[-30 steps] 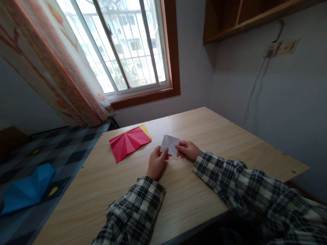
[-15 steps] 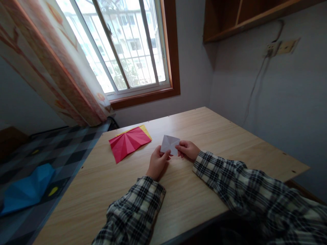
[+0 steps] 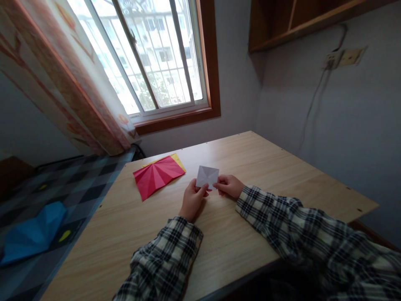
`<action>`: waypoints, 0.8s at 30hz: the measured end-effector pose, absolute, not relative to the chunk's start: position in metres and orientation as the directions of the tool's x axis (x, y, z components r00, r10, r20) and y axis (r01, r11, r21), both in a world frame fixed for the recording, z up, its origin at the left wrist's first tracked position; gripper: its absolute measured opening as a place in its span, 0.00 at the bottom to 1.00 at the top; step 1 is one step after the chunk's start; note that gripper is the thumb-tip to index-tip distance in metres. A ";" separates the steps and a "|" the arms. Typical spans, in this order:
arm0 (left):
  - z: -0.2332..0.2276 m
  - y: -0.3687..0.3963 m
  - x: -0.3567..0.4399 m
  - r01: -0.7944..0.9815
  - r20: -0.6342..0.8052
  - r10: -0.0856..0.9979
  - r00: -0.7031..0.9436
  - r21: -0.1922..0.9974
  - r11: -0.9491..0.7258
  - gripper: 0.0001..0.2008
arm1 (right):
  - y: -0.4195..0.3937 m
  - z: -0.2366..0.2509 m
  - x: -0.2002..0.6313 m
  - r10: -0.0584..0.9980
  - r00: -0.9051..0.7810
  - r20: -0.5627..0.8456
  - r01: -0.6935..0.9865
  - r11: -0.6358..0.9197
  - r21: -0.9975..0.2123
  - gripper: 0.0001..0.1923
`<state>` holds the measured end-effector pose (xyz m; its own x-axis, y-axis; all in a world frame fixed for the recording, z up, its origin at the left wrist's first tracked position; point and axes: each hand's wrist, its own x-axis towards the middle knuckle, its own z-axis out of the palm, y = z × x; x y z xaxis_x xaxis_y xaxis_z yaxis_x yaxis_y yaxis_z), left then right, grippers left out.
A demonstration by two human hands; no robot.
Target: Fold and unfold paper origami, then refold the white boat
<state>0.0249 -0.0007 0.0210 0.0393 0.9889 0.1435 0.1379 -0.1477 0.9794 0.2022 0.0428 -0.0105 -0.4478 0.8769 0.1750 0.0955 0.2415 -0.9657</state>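
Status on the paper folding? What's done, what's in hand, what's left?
Done: a creased red sheet lies on the table over a yellow sheet. In hand: the left hand and right hand pinch a small folded white paper, crease lines showing. Left: its final shape isn't visible yet, so the remaining folds can't be told.

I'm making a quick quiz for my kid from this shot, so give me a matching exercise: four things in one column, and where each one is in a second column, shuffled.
Things
1. white folded paper
2. red creased paper
3. yellow paper
4. blue paper

Places
A. down on the checkered floor, left of the table
B. pinched between the left hand and right hand
C. peeking out from under the red sheet
D. flat on the tabletop, left of the hands

Pairs: 1-B, 2-D, 3-C, 4-A
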 end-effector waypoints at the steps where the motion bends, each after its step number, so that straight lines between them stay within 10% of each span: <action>1: 0.021 -0.001 0.025 0.139 0.140 0.989 0.040 0.980 -0.144 0.17 | 0.043 -0.010 0.202 0.878 -0.445 0.176 0.095 0.241 -0.966 0.17; 24: 0.014 0.005 0.022 0.063 0.114 0.993 0.009 0.992 -0.114 0.20 | 0.039 -0.008 0.201 0.824 -0.549 0.141 0.094 0.229 -0.969 0.14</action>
<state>0.0215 0.0049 0.0140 0.0093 0.9935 0.1137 0.0626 -0.1141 0.9915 0.2014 0.0392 -0.0076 -0.5494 0.8235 0.1414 0.0940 0.2291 -0.9689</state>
